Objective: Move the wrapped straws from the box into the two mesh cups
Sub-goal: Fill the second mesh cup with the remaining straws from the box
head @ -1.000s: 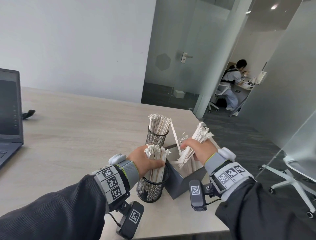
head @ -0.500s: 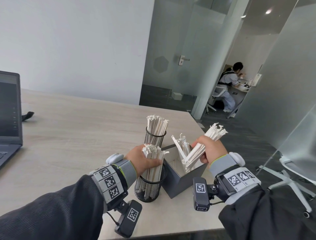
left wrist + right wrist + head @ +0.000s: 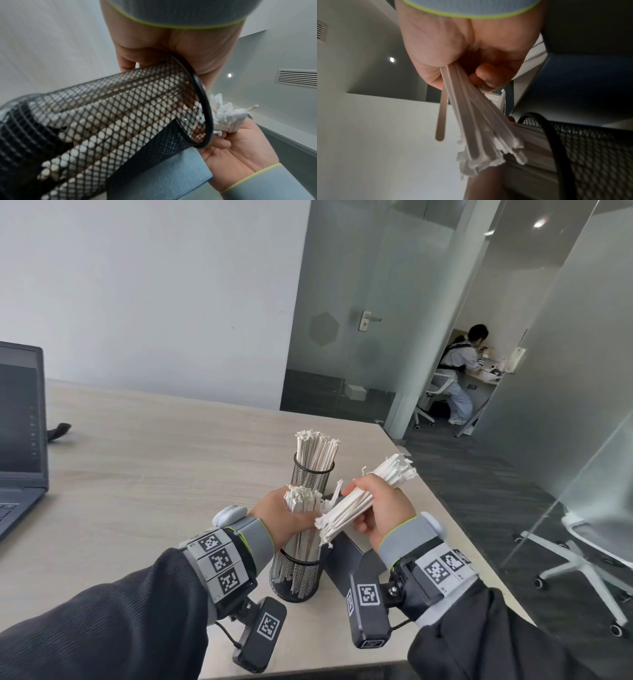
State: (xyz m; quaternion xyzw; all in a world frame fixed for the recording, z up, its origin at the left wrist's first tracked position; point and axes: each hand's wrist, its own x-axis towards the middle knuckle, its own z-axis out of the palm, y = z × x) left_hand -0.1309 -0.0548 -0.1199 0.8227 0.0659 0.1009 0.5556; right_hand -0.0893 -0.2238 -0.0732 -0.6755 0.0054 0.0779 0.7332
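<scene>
**Fresh bundle poised over the near cup**

The left hand (image 3: 286, 517) wraps round the white paper-wrapped straws standing in the near black wire-mesh cup (image 3: 296, 575), apparently pressing them aside to leave room. The right hand (image 3: 378, 510) is fisted tight round a slanted bundle of wrapped straws (image 3: 356, 501), its lower end at that cup's mouth. The dark grey box (image 3: 344, 565) sits beneath; the far mesh cup (image 3: 313, 475) stands full behind.
</scene>
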